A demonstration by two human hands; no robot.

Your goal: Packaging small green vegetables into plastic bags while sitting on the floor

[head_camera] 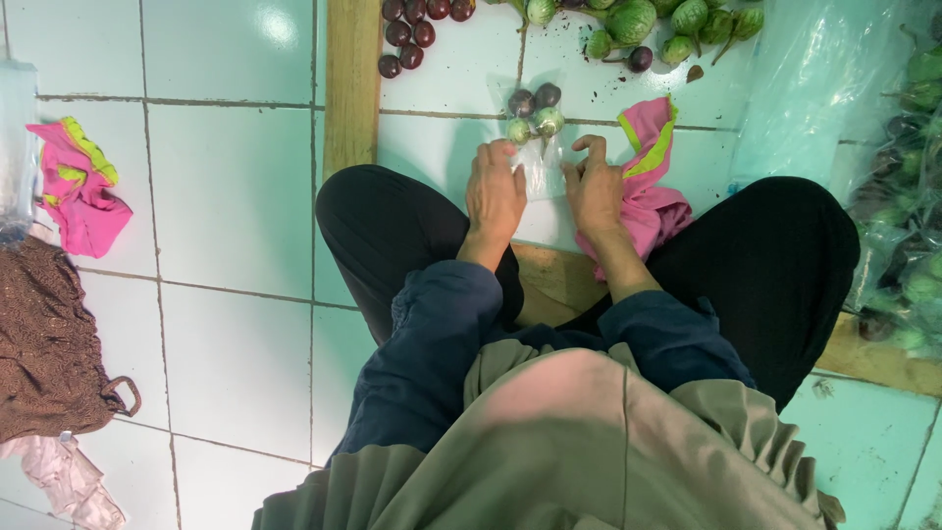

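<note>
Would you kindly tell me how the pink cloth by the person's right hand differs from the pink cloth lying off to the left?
The pink cloth by the right hand lies against the person's knee, touched by the right hand; the pink cloth on the left lies alone on bare floor tiles, untouched. The first sits beside the small clear bag of round vegetables; the second lies near a brown fabric bag. Both are crumpled, pink with yellow-green trim.

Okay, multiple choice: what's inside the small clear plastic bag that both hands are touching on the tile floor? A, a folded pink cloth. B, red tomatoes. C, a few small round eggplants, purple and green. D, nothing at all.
C: the clear plastic bag under the left hand and right hand holds a few small round eggplants, two dark purple and two pale green.
</note>
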